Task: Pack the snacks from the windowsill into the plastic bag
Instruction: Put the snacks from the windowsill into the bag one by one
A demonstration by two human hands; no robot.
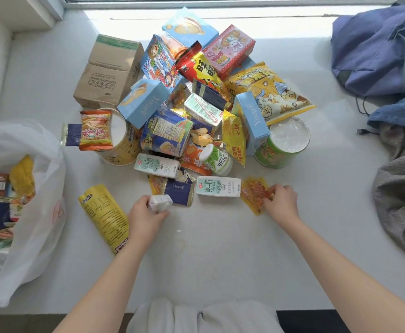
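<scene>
Your left grip (146, 212) holds one white packet (160, 202); your right grip (281, 200) pinches one orange sachet (254, 194); two milk cartons (218, 186) nearby

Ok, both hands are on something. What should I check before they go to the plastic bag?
1. Grip of left hand on small white packet: ok, fingers curl round it.
2. Grip of right hand on orange sachet: ok, fingers curl onto its edge.
3. Mouth of plastic bag open: ok.
4. Room left in bag: cannot tell.
5. Low path to bag: not ok, yellow pouch lies between; lift over.
</scene>
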